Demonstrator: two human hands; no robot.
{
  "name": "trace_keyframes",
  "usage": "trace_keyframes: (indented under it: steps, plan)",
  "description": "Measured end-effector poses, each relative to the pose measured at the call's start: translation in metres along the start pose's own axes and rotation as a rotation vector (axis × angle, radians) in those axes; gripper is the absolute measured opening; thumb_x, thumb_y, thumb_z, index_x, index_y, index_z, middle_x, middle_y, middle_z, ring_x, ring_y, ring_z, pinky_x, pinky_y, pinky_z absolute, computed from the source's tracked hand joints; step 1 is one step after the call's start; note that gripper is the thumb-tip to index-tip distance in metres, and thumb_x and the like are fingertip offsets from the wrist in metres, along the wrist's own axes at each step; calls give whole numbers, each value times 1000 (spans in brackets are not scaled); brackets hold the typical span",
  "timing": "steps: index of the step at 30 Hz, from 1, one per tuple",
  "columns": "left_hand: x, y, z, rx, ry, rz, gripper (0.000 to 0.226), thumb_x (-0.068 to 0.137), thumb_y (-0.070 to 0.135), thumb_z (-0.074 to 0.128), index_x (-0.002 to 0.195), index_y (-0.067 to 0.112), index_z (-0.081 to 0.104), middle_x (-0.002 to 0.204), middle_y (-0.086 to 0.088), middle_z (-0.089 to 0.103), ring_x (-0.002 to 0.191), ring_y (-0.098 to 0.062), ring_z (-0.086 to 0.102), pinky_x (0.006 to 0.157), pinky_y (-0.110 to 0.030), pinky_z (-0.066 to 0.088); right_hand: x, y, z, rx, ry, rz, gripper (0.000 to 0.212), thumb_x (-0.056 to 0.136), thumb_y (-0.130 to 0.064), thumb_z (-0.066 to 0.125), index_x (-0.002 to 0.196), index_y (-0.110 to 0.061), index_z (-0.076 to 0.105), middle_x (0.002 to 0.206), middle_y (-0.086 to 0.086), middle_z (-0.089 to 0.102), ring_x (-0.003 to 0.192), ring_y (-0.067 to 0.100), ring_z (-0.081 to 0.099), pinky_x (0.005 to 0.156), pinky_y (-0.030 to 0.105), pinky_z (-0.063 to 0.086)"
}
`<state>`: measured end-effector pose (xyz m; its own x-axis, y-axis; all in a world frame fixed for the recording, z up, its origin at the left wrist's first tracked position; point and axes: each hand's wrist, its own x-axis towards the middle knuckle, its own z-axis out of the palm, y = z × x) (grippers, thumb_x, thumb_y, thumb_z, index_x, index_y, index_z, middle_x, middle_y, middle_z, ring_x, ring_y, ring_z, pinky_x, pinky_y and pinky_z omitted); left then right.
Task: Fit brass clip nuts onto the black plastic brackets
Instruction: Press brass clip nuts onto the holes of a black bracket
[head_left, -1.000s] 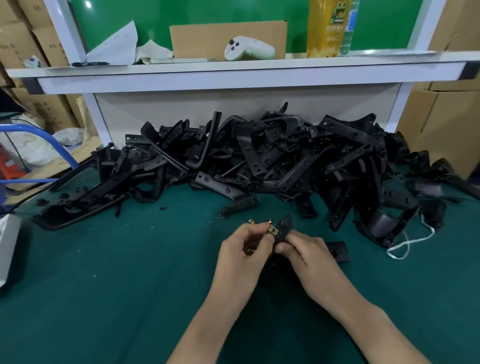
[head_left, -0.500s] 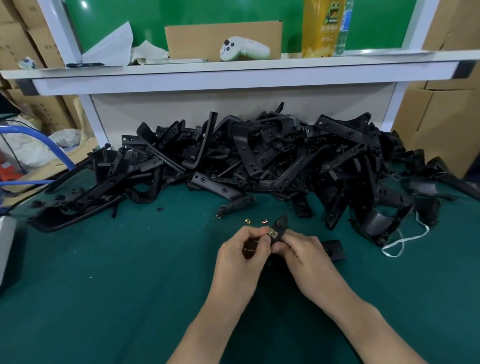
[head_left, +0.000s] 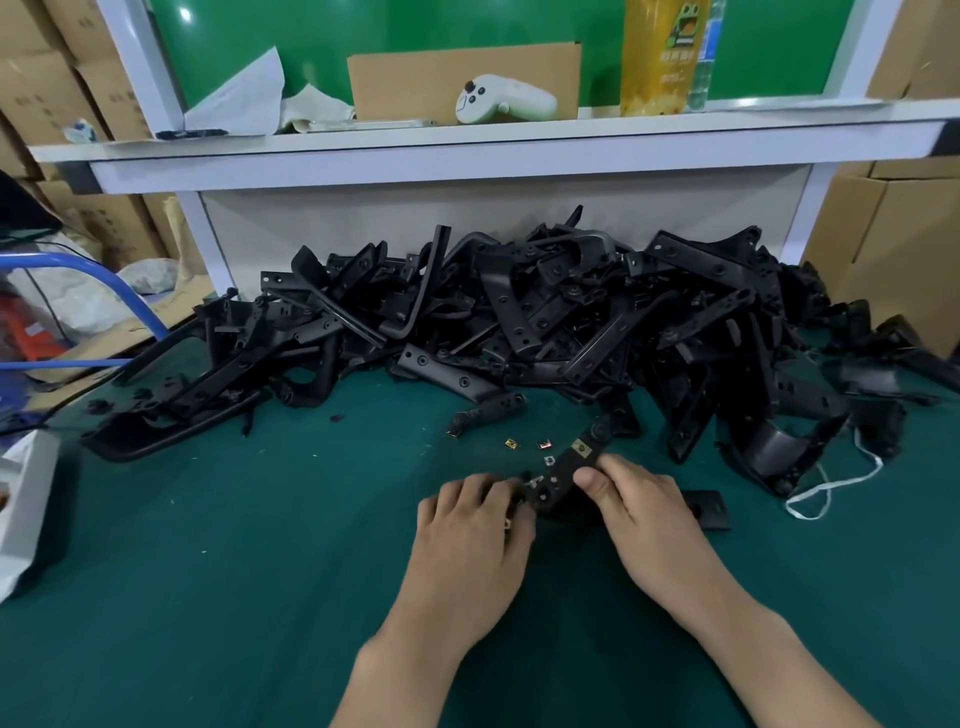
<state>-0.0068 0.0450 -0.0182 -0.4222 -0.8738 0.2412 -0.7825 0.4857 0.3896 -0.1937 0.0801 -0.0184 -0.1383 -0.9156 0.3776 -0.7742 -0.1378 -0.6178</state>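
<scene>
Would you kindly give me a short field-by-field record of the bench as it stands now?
held part: black plastic bracket, between both hands
right hand: thumb pinching the bracket
left hand: fingers curled at its near end
fitted: a brass clip nut near its far end
loose clip nuts: two on the green mat
behind: pile of brackets

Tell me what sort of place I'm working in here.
Most likely a small factory assembly bench. A big heap of black plastic brackets lies on the green mat, loose brass clip nuts sit in front of it, and stacked cardboard cartons stand on both sides.
</scene>
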Motion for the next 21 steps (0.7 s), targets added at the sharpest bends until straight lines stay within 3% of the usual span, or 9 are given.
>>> trace_keyframes:
  steps: [10, 21]
  plan:
    - [4, 0, 5, 47, 26, 87, 24, 102, 45, 44, 120, 31, 54, 121, 15, 53, 109, -14, 45, 95, -29, 33, 1, 4, 4, -10, -1, 21, 31, 101, -56, 36, 73, -42, 39, 71, -20, 53, 76, 4, 52, 78, 27, 32]
    - [3, 0, 7, 20, 70, 116, 26, 102, 45, 43, 121, 30, 53, 122, 13, 53, 111, -13, 46, 95, -28, 34, -3, 10, 4, 1, -6, 47, 38, 97, -62, 34, 73, -34, 43, 68, -12, 52, 72, 10, 50, 71, 28, 32]
